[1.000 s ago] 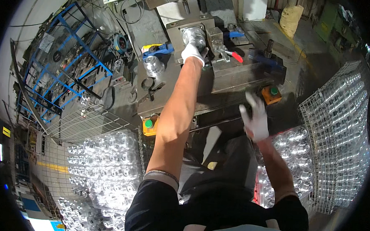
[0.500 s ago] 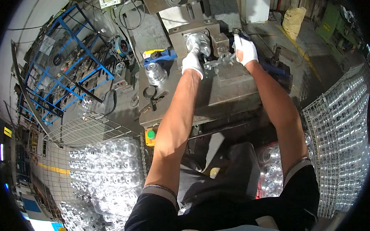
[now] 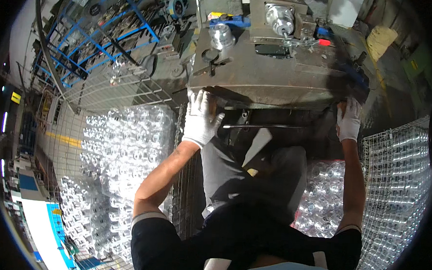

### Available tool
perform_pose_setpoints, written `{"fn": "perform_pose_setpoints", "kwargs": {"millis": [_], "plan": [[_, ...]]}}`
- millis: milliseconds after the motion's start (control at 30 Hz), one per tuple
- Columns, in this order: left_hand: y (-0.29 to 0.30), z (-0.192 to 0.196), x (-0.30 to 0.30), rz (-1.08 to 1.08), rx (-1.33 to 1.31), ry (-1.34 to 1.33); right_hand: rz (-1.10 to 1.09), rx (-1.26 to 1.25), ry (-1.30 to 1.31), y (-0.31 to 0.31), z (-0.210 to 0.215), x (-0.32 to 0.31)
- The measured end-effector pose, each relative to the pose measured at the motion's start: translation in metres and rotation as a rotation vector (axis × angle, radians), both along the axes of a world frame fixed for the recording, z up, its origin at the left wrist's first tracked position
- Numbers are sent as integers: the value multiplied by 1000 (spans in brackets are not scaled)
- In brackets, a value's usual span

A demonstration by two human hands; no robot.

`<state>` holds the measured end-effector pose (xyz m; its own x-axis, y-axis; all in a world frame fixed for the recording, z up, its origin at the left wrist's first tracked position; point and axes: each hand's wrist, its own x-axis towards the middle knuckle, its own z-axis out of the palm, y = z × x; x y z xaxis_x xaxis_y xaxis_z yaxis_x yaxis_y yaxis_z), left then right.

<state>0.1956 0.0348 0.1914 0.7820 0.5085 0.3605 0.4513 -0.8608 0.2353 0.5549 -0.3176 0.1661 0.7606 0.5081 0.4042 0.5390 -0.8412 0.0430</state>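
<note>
My left hand, in a white glove, rests at the front left edge of the machine table. Its fingers are stretched out and the thumb is apart, over a small orange box that it mostly covers. At the front right edge my gloved right hand lies with its fingers extended, a bit of orange showing beside it. Neither hand holds anything visible. Beyond them a shiny metal housing sits in a steel fixture, with a red-tipped toggle clamp in front. Another shiny housing stands upright on the table's left.
Wire cages with stacked shiny parts stand at my left and right. More parts lie low beside my right leg. A blue rack is at the far left, a yellow sack at the far right.
Both hands have left the fixture and come back to the table's front edge. The left has let go of the housing, and the clamp's red tip now shows. The view has shifted too.
</note>
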Motion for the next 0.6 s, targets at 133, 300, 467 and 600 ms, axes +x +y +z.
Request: {"fn": "perform_pose_setpoints", "kwargs": {"millis": [133, 300, 467, 600], "plan": [[3, -27, -17, 4, 16, 25, -48, -70, 13, -14, -29, 13], [1, -37, -17, 23, 83, 111, -68, -75, -33, -16, -44, 17], [-4, -25, -20, 69, -3, 146, -13, -111, -106, -19, -40, 20], [10, -42, -48, 90, -46, -65, 83, 194, 10, -25, -43, 28]]}}
